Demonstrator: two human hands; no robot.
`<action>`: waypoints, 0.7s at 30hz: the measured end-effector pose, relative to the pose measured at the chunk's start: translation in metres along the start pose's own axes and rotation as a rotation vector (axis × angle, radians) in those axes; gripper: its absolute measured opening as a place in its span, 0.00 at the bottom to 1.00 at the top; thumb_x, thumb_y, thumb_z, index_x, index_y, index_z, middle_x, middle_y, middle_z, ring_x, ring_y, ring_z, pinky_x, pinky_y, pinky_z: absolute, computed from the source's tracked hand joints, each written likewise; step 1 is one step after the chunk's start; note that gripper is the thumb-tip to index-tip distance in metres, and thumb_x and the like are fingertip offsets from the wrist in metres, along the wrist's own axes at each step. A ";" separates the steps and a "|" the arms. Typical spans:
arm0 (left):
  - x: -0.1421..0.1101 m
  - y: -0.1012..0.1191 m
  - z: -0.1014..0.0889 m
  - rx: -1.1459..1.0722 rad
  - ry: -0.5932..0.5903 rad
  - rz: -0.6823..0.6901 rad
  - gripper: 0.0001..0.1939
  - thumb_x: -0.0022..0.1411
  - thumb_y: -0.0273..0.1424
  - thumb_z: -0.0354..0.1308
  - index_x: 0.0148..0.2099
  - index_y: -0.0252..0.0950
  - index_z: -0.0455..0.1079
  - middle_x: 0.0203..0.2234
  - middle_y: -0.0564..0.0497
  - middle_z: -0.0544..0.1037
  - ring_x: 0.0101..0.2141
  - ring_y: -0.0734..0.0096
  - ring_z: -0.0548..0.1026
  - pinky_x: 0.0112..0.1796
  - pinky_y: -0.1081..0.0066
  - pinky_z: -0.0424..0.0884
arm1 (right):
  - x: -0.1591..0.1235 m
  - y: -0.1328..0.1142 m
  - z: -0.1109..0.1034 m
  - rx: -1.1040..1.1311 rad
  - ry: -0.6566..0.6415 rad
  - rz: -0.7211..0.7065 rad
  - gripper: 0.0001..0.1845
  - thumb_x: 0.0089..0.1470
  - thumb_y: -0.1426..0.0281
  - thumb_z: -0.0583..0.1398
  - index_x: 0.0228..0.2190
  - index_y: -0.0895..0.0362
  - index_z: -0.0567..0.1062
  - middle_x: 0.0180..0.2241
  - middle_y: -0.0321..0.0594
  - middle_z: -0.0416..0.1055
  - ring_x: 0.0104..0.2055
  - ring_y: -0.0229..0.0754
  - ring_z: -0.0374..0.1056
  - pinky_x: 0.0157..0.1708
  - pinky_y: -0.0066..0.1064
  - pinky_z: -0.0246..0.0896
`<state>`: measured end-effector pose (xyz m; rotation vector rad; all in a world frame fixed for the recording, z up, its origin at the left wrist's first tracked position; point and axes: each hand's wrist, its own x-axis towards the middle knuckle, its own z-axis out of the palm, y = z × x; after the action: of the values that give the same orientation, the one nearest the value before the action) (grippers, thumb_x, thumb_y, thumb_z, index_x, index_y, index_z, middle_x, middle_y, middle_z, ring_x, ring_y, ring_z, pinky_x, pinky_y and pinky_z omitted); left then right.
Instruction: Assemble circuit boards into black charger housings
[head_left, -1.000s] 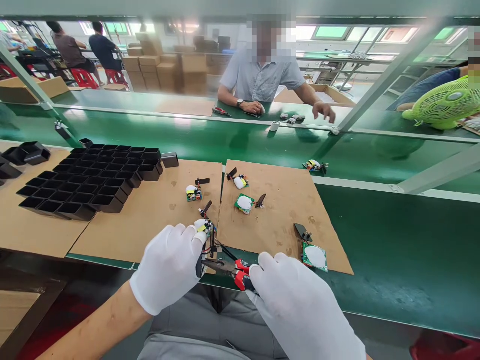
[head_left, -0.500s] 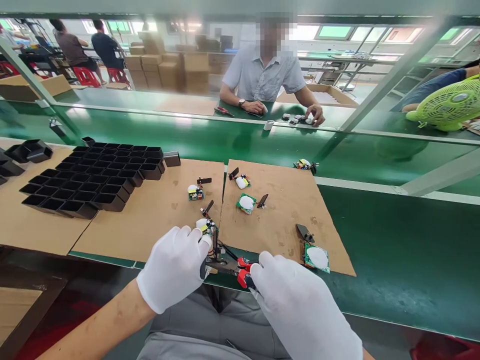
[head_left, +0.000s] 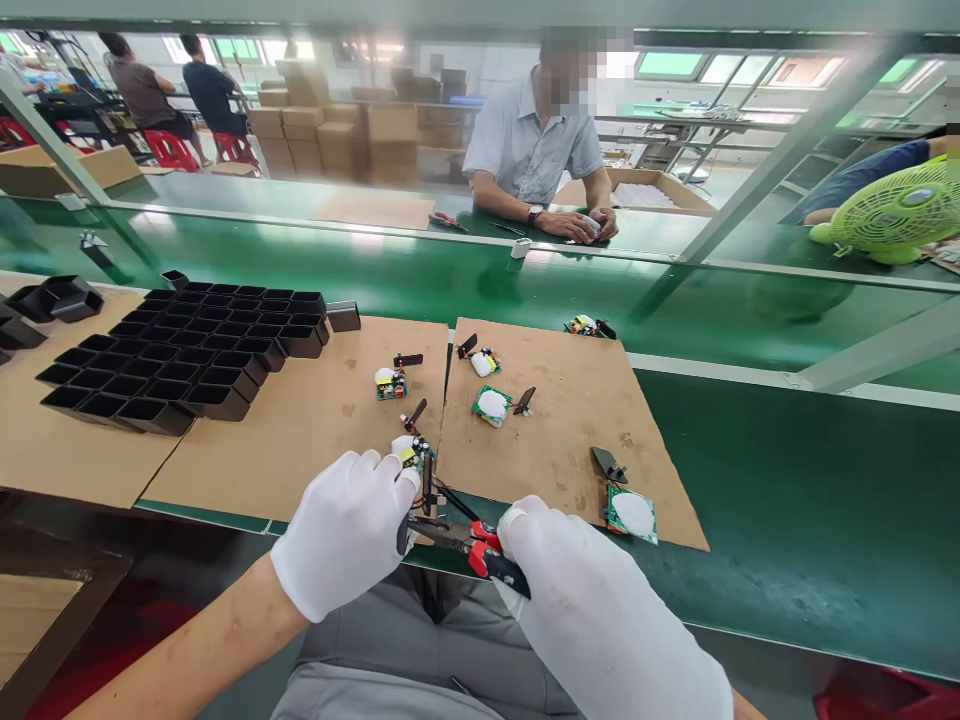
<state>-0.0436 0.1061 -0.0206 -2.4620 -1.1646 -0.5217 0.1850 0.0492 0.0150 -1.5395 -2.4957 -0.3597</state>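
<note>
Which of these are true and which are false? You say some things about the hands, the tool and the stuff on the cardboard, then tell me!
1. Both hands wear white gloves. True: the left hand and the right hand are gloved.
2. The right hand holds a hammer. False: it holds red-handled pliers.
3. The left hand holds a small circuit board with wires at the tip of the pliers. True.
4. The black trays sit to the right of the hands. False: they lie to the left, on cardboard.
5. A green fan stands at the far right. True.
</note>
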 end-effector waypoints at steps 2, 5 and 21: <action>0.000 0.000 0.000 -0.007 -0.004 -0.001 0.08 0.55 0.19 0.60 0.33 0.37 0.74 0.24 0.50 0.73 0.26 0.59 0.68 0.28 0.59 0.64 | 0.000 0.001 0.000 0.029 0.001 0.017 0.14 0.47 0.76 0.68 0.32 0.52 0.69 0.26 0.33 0.70 0.23 0.43 0.69 0.24 0.35 0.61; 0.000 -0.001 0.001 -0.014 -0.001 -0.008 0.07 0.55 0.20 0.60 0.33 0.37 0.74 0.24 0.50 0.73 0.26 0.59 0.68 0.28 0.59 0.64 | 0.000 0.002 0.001 0.053 0.007 0.011 0.22 0.45 0.76 0.70 0.42 0.55 0.70 0.31 0.35 0.75 0.26 0.45 0.74 0.26 0.36 0.66; 0.001 0.004 0.004 -0.048 -0.016 0.002 0.06 0.55 0.21 0.59 0.33 0.38 0.73 0.25 0.49 0.74 0.26 0.59 0.69 0.29 0.60 0.62 | 0.000 0.003 0.006 0.188 -0.187 0.078 0.20 0.52 0.75 0.69 0.47 0.55 0.77 0.32 0.38 0.76 0.31 0.49 0.76 0.31 0.38 0.70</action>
<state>-0.0398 0.1061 -0.0244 -2.5119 -1.1685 -0.5361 0.1876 0.0518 0.0098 -1.6547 -2.5098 0.0327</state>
